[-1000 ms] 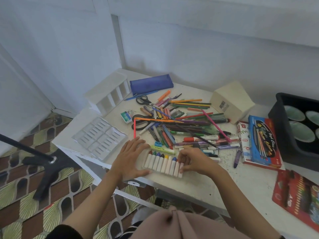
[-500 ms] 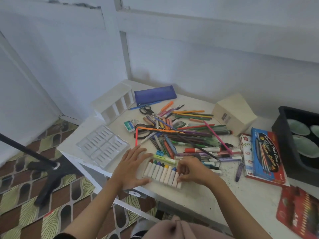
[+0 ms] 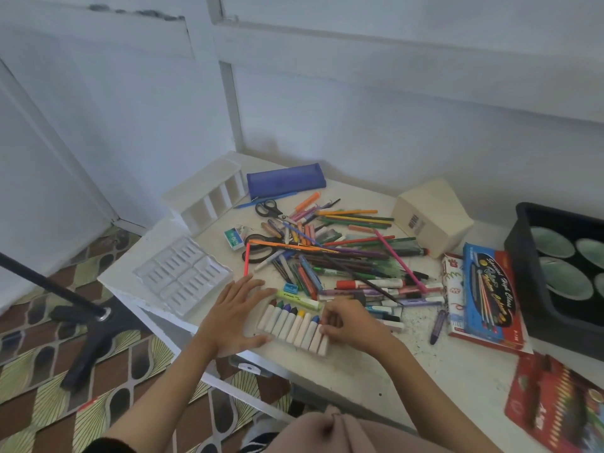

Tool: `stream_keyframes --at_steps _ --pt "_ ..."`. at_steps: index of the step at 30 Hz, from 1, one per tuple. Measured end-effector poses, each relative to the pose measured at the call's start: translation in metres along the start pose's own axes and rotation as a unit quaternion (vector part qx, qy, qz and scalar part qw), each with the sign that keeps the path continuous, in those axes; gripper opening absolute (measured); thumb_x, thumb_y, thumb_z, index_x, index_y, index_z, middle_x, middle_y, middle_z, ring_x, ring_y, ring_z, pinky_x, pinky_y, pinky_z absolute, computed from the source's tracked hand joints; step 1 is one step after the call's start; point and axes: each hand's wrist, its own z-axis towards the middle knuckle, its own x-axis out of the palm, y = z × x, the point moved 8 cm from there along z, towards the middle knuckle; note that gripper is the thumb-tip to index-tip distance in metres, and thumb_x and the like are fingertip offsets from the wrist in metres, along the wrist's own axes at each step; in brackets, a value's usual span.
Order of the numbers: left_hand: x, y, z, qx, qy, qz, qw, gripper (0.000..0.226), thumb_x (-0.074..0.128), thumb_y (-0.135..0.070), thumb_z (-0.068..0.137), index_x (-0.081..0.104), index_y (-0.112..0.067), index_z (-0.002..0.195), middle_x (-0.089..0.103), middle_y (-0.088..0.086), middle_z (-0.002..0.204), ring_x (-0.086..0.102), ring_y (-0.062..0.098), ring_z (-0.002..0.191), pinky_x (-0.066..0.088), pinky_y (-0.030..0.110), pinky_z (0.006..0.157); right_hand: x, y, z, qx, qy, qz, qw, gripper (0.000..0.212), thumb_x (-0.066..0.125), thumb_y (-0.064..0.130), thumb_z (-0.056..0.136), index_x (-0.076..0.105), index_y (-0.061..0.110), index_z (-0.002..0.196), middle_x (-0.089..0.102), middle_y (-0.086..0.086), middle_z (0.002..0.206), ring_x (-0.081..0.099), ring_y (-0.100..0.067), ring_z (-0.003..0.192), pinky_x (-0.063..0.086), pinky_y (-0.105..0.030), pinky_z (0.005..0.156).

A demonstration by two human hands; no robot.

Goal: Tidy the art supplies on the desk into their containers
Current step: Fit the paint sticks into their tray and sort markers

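A row of several white-wrapped crayons [image 3: 294, 325] lies side by side near the desk's front edge. My left hand [image 3: 233, 313] rests flat and open against the row's left end. My right hand [image 3: 348, 322] is curled at the row's right end, its fingertips pinching the last crayon there. Behind the row sprawls a pile of pencils, pens and markers [image 3: 343, 256] with two pairs of scissors. A clear plastic crayon tray [image 3: 183, 277] sits to the left of my left hand.
A white slotted organiser [image 3: 206, 197] and a blue pencil pouch [image 3: 286, 179] stand at the back. A cream box [image 3: 431, 215], blue and red pencil boxes [image 3: 487, 292], a black bin [image 3: 526, 276] and a red pack [image 3: 555, 407] occupy the right. A black stand [image 3: 81, 325] is on the floor at left.
The view has tilted up and shifted slightly. Both hands stay at the ends of the crayon row, with the right fingers curling tighter on the end crayon.
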Motion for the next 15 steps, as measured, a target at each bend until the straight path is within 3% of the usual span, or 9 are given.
stream_keyframes --at_steps 7,10,12,15 --pt "0.000 0.000 0.000 0.004 -0.008 -0.009 1.000 0.086 0.029 -0.087 0.072 0.023 -0.042 0.144 0.026 -0.004 0.152 -0.004 0.008 0.143 0.001 0.042 0.116 -0.001 -0.001 -0.008 -0.025 -0.048 0.019 0.998 0.010 0.063 0.016 0.088 0.058 0.024 0.084 0.050 0.013 0.084 0.048 -0.001 0.070 0.042 -0.010 0.064" --pt "0.000 0.000 0.001 0.005 -0.009 -0.013 1.000 0.083 0.039 -0.082 0.072 0.022 -0.044 0.144 0.028 -0.004 0.151 -0.004 0.006 0.143 0.004 0.045 0.116 -0.023 -0.003 -0.014 -0.053 -0.131 0.050 0.989 0.013 0.062 0.007 0.087 0.061 0.019 0.086 0.049 0.017 0.086 0.051 0.002 0.071 0.043 -0.006 0.067" --pt "0.000 0.000 0.001 0.006 -0.005 -0.010 1.000 0.083 0.043 -0.078 0.072 0.022 -0.043 0.144 0.027 -0.005 0.151 -0.006 0.004 0.142 0.003 0.043 0.116 -0.043 -0.009 -0.016 -0.056 -0.202 0.066 0.976 0.014 0.062 -0.001 0.084 0.064 0.013 0.089 0.051 0.011 0.088 0.051 0.001 0.071 0.043 -0.007 0.069" --pt "0.000 -0.001 0.001 0.003 0.007 -0.002 1.000 0.083 0.040 -0.079 0.071 0.021 -0.043 0.144 0.024 -0.006 0.152 -0.009 0.002 0.142 -0.004 0.037 0.115 -0.064 -0.022 -0.011 -0.039 -0.256 0.015 0.966 0.020 0.063 0.002 0.084 0.064 0.011 0.102 0.053 0.005 0.100 0.050 -0.008 0.091 0.039 -0.011 0.081"
